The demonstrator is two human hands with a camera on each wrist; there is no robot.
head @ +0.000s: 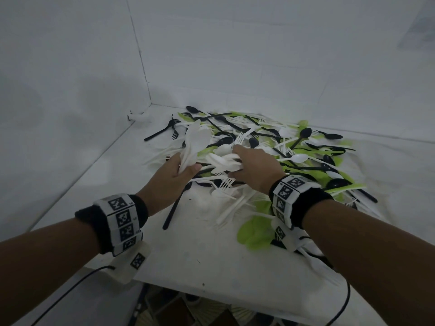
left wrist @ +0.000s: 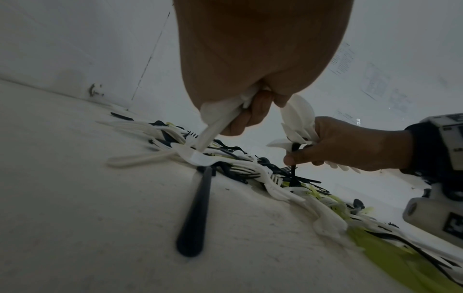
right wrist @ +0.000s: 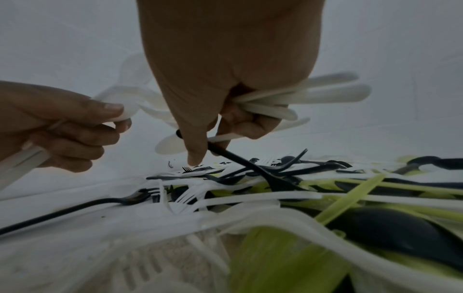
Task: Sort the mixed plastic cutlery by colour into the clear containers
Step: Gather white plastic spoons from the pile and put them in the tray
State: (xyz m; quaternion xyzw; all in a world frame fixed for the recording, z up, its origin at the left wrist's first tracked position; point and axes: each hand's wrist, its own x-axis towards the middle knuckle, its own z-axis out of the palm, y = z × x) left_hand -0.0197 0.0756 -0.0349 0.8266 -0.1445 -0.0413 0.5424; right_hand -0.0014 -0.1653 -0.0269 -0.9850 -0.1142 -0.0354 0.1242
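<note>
White spoons within left hand fingers, above pile

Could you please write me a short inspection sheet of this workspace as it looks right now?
Surface: white table, marked with small dark specks.
Job's things: mixed pile of white, black and green cutlery; clear containers not in view.
Clutter: lone black utensil lies apart at the pile's near edge.
Hands: left hand grips a bunch of white spoons; right hand grips a white bundle and pinches a black fork.
Cables: black cable from the left wrist, another at the right.
Surroundings: white walls meeting in a corner.
</note>
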